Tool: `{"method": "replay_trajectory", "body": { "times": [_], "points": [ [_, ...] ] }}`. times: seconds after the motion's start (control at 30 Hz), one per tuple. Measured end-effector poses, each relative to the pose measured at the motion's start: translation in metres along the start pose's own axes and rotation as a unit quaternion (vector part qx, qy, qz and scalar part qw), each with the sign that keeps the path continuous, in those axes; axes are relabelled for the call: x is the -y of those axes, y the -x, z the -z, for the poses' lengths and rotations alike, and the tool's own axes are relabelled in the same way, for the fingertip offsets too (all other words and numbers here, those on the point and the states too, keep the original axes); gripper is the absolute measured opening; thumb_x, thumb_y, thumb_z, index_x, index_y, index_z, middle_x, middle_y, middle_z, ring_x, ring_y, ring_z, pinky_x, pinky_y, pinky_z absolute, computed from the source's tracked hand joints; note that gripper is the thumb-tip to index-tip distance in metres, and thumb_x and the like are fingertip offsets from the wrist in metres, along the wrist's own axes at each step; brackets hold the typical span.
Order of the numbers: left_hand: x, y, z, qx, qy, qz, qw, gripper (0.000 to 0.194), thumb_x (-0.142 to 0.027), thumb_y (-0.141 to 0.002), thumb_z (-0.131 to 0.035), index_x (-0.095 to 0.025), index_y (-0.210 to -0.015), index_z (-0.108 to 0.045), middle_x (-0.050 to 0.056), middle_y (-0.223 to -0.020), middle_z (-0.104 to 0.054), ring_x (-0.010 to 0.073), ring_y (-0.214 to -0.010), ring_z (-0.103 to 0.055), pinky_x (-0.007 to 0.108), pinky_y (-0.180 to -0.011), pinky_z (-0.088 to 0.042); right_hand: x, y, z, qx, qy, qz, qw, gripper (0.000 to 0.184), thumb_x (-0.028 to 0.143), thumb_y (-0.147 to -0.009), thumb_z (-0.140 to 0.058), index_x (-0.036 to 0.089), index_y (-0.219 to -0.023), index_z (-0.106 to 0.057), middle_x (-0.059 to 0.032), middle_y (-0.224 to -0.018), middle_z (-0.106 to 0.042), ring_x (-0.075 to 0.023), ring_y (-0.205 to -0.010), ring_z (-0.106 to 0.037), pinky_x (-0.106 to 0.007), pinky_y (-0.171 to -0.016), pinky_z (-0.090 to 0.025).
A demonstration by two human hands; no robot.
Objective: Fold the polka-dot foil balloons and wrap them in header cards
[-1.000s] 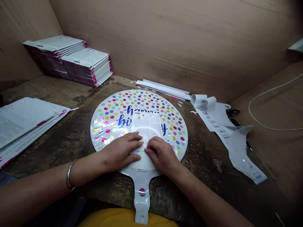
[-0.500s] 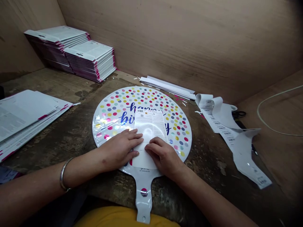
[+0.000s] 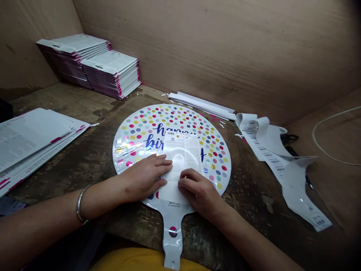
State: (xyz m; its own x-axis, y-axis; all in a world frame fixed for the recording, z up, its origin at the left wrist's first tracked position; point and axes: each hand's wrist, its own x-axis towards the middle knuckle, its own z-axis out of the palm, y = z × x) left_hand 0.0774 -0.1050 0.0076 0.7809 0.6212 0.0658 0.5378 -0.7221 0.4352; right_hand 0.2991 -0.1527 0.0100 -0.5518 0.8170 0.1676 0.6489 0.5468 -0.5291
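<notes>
On a worn bench (image 3: 248, 199), left hand (image 3: 143, 178) and right hand (image 3: 200, 195) lie open-fingered on a label (image 3: 182, 158) atop a "happy birthday" balloon (image 3: 172, 120).

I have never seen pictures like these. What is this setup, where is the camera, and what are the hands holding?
There is no machine here. These are a person's own bare hands, filmed by one camera worn on the head, looking forward and down.

The left hand and right hand rest on a white paper sheet. It lies on a round foil balloon with coloured dots and blue lettering. The left hand lies flat; neither hand clearly grips anything.

A worn wooden workbench holds the balloon. Stacks of white packets stand behind it, and barcode strips lie to the right.
</notes>
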Motion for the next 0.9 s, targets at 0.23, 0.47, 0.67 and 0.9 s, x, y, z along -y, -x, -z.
{"method": "replay_trajectory", "body": {
  "times": [0.23, 0.47, 0.67, 0.9],
  "points": [
    [0.002, -0.001, 0.001, 0.001, -0.002, 0.000, 1.000, 0.044, -0.029, -0.086, -0.054, -0.019, -0.128, -0.051, 0.007, -0.135, -0.051, 0.0268, -0.129, -0.039, 0.044, -0.107, -0.032, 0.001, -0.004, 0.006, 0.027, -0.010, 0.000, 1.000, 0.018, 0.013, -0.087, -0.047, 0.021, -0.094, -0.062, -0.0057, -0.102, -0.057, -0.0145, -0.088, -0.058, -0.025, -0.076, -0.048],
    [0.004, -0.002, 0.001, 0.002, 0.000, -0.014, 1.000, 0.044, -0.027, -0.085, -0.055, -0.017, -0.128, -0.051, 0.007, -0.134, -0.052, 0.0264, -0.129, -0.040, 0.044, -0.107, -0.033, -0.006, -0.011, 0.018, 0.016, -0.023, -0.024, 0.999, 0.016, 0.012, -0.085, -0.051, 0.020, -0.097, -0.058, -0.0042, -0.091, -0.059, -0.0149, -0.082, -0.057, -0.026, -0.073, -0.047],
    [0.008, -0.004, 0.001, -0.008, 0.008, -0.030, 0.999, 0.044, -0.028, -0.084, -0.055, -0.020, -0.127, -0.052, 0.006, -0.134, -0.053, 0.0257, -0.129, -0.040, 0.043, -0.107, -0.033, -0.006, -0.032, 0.011, 0.074, -0.020, 0.026, 0.997, 0.012, 0.011, -0.084, -0.052, 0.020, -0.085, -0.060, -0.0034, -0.093, -0.058, -0.0141, -0.085, -0.056, -0.025, -0.076, -0.045],
    [0.011, -0.001, 0.000, -0.011, 0.016, -0.028, 0.999, 0.045, -0.028, -0.085, -0.055, -0.021, -0.129, -0.050, 0.006, -0.134, -0.052, 0.0259, -0.128, -0.040, 0.045, -0.107, -0.031, -0.002, -0.018, 0.035, 0.074, -0.116, -0.048, 0.989, 0.010, 0.020, -0.087, -0.046, 0.020, -0.079, -0.052, -0.0046, -0.087, -0.056, -0.0152, -0.079, -0.054, -0.028, -0.072, -0.047]
  ]
}}
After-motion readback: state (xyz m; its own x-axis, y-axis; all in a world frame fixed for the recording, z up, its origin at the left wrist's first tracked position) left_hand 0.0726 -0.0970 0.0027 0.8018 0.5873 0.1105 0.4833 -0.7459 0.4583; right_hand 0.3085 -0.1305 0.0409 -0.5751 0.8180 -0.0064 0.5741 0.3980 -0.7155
